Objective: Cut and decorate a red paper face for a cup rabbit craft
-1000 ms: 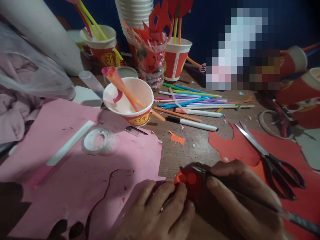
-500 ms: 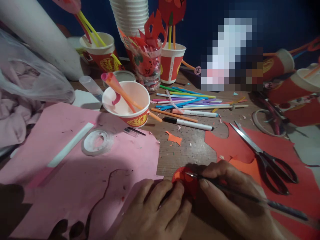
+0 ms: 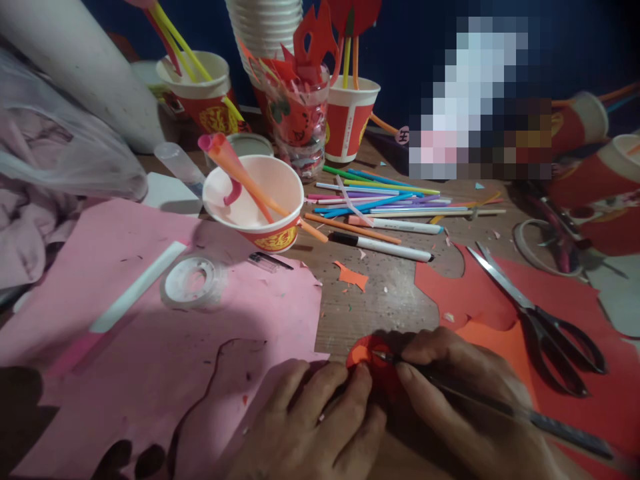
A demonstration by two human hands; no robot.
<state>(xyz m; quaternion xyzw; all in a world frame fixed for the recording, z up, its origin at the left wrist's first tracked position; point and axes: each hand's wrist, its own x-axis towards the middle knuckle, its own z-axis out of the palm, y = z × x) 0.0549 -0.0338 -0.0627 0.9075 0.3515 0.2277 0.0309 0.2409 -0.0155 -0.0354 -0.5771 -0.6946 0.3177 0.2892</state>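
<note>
My right hand (image 3: 465, 393) pinches a dark, slim pen-like tool (image 3: 475, 397) whose metal tip rests at a small red piece with an orange patch (image 3: 361, 353). My left hand (image 3: 320, 417) lies flat beside it, fingers a little apart, fingertips pressing on the piece's near left side. Part of the red piece is hidden under the fingers. To the right, black-handled scissors (image 3: 530, 313) lie with blades slightly parted on red paper (image 3: 565, 287).
Pink paper (image 3: 150, 360) covers the left, bearing a tape roll (image 3: 193, 280). Behind stand a paper cup (image 3: 255, 233) holding rolled strips, a clear cup of red cutouts (image 3: 300, 120) and stacked white cups (image 3: 265, 33). Colored sticks (image 3: 385, 200) and a marker (image 3: 385, 247) lie mid-table.
The view has shifted slightly. The tool's tip sits a little further right on the red piece, showing more of the orange patch. Both hands keep much the same pose.
</note>
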